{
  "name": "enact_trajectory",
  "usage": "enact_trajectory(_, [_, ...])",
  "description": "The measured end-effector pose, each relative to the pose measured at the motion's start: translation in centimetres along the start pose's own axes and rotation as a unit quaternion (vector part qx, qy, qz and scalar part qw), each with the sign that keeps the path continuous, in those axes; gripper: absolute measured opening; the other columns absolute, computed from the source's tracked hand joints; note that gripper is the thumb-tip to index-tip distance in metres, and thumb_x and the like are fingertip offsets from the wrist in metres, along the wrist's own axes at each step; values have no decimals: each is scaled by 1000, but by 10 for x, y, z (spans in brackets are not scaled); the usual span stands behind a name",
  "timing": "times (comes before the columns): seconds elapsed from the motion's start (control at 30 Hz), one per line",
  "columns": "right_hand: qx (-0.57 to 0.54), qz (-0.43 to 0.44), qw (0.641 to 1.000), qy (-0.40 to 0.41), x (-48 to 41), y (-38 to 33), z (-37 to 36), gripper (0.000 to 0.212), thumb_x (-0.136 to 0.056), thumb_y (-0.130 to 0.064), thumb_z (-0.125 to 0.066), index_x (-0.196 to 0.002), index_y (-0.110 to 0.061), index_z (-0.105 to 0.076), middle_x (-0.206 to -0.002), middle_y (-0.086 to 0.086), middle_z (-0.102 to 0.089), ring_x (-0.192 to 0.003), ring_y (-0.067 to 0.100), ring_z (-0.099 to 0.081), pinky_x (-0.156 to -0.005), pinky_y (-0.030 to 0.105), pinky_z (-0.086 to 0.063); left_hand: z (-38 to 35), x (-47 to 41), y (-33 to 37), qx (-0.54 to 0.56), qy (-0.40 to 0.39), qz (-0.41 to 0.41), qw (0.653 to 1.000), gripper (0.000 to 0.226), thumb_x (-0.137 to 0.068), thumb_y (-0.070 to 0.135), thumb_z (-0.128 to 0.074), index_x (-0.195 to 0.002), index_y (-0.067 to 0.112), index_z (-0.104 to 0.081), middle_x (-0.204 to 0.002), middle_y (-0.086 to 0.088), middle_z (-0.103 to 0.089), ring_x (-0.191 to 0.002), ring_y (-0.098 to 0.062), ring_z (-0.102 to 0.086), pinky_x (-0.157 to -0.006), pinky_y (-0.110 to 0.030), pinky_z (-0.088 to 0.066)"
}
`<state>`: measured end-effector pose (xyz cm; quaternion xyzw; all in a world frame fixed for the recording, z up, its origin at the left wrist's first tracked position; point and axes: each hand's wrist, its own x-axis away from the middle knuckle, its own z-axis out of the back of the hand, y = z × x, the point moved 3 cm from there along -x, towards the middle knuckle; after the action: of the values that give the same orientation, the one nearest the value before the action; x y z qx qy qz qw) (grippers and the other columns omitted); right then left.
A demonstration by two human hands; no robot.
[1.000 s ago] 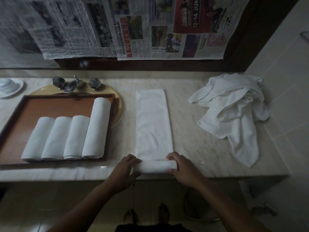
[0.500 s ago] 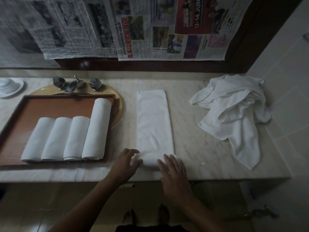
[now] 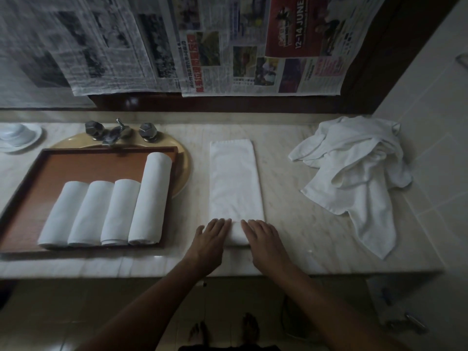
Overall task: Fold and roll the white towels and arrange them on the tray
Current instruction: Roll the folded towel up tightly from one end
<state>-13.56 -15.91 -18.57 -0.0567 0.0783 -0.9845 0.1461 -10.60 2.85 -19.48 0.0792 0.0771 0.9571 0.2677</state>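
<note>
A white towel point(image 3: 234, 178), folded into a long strip, lies lengthwise on the marble counter, its near end rolled up into a short roll point(image 3: 236, 233). My left hand point(image 3: 211, 238) and my right hand point(image 3: 263, 239) press flat on that roll with straight fingers, one at each end. Left of it a brown wooden tray point(image 3: 76, 163) holds several rolled white towels point(image 3: 111, 211) side by side; the rightmost is the longest.
A heap of unfolded white towels point(image 3: 359, 171) lies at the counter's right end by the tiled wall. Behind the tray are the tap point(image 3: 117, 131) and a yellow basin rim point(image 3: 183, 158). A white dish point(image 3: 17, 135) sits far left. Newspapers hang above.
My hands went from gripping the roll's ends to lying flat on top of it. The roll has moved a little farther up the strip.
</note>
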Motion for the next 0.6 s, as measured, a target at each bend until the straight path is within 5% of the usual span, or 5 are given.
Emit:
enact_trajectory(0.2, [-101,-30,991,-83,20,4,14,60,-90,-28,-67,-145,-25,-44,-142,4,-54,-125,27,-52,-105,39,-40,12,32,-11,70,-24,-32,997,71,-94,36,-67,-154,18,-33,-154,-1,-46,-138,-22,-47,-106,-41,-43])
enact_trajectory(0.3, [-190,-68,972,-121,37,11,16,60,-81,-49,-78,-132,-32,-51,-132,-4,-59,-118,19,-57,-97,33,-47,16,56,-14,151,-18,-31,988,54,-94,42,-65,-139,25,-42,-140,6,-57,-122,-17,-56,-95,-32,-43])
enact_trajectory(0.5, [-274,-101,951,-98,45,15,15,47,-81,-50,-78,-123,-30,-66,-121,-15,-60,-114,8,-52,-95,22,-42,14,69,-19,272,-20,8,962,45,-93,54,-62,-130,30,-55,-126,18,-58,-110,0,-56,-91,-26,-49])
enact_trajectory(0.6, [-256,-102,957,-88,44,15,13,42,-93,-53,-63,-128,-29,-65,-130,-12,-58,-120,12,-49,-103,30,-41,19,61,-24,313,-14,37,949,50,-87,60,-64,-127,29,-65,-119,17,-57,-106,2,-58,-89,-20,-48])
